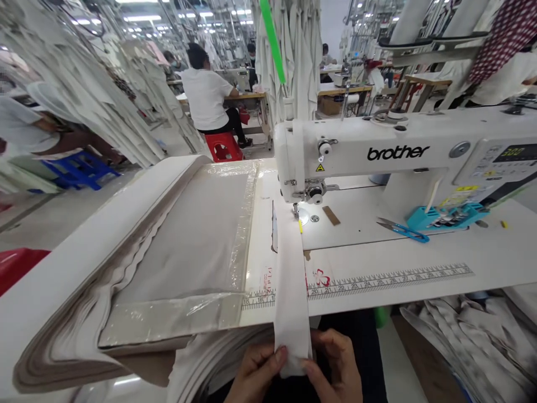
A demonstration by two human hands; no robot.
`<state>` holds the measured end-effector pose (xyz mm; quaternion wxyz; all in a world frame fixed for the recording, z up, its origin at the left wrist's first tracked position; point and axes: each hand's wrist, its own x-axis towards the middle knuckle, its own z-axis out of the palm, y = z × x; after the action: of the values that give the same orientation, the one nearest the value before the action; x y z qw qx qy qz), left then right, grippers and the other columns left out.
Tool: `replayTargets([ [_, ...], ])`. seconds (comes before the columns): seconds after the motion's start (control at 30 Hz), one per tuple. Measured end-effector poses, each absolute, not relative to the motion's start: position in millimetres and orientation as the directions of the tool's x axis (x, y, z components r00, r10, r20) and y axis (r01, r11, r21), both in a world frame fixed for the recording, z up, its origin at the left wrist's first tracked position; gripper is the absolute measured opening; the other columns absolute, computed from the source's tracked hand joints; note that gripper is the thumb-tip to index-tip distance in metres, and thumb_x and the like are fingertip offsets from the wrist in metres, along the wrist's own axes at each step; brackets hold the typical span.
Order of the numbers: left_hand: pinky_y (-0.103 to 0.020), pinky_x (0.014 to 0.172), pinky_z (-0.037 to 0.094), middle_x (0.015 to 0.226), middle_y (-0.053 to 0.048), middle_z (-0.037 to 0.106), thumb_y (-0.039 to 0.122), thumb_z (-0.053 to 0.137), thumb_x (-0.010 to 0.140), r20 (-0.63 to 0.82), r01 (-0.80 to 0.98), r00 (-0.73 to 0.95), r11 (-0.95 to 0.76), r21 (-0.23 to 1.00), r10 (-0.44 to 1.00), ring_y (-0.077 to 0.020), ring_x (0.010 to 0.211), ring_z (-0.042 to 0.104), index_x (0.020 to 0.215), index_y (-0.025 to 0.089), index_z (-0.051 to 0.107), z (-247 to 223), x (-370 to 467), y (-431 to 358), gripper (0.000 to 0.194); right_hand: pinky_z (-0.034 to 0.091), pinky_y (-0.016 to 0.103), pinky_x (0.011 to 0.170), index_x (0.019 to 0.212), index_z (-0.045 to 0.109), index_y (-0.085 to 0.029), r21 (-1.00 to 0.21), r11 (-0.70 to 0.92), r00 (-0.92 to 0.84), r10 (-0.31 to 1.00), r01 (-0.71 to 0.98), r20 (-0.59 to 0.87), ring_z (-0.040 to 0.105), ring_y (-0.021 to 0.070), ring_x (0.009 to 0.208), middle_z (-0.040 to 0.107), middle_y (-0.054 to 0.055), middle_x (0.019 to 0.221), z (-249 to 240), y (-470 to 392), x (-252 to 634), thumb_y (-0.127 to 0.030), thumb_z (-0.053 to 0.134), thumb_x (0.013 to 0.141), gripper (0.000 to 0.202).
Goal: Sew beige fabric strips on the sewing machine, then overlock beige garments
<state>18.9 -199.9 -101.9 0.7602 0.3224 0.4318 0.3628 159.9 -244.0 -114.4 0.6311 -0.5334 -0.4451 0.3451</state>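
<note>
- Our pale fabric strip [290,280] points its long axis from the presser foot [296,210] toward us.
- Our left hand [257,370] and right hand [339,366] pinch its near end.

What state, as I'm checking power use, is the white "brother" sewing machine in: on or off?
On: the white sewing machine has a dark rectangular display with lit yellowish digits, and bright light around its presser foot.
</note>
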Motion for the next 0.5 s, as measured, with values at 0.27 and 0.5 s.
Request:
replayTargets([
  [0.27, -0.025, 0.06, 0.039, 0.054, -0.002, 0.053, 0.068, 0.068, 0.076, -0.41, -0.084, 0.36, 0.467, 0.88, 0.838, -0.0146, 0.059, 0.045, 0.056, 0.014, 0.069, -114, 12, -206, 0.057, 0.044, 0.022, 0.063, 0.083, 0.066, -0.021, -0.957, 0.242, 0.185, 0.945, 0.158, 0.269, 0.054, 0.012, 0.066, 0.06, -0.001, 0.073, -106, -236, 162, -0.043, 0.065, 0.09, 0.023],
  [0.5, -0.028, 0.077, 0.053, 0.087, -0.005, 0.077, 0.034, 0.07, 0.084, -0.239, 0.389, 0.597, -0.016, 0.921, 0.766, -0.025, 0.08, 0.068, 0.1, 0.03, 0.079, -52, -18, -181, 0.019, 0.048, 0.022, 0.07, 0.08, 0.072, -0.018, -0.999, 0.006, 0.067, 0.998, 0.033, 0.008, 0.06, 0.0156, 0.076, 0.067, 0.002, 0.078, -98, -214, 162, -0.042, 0.062, 0.09, 0.028],
])
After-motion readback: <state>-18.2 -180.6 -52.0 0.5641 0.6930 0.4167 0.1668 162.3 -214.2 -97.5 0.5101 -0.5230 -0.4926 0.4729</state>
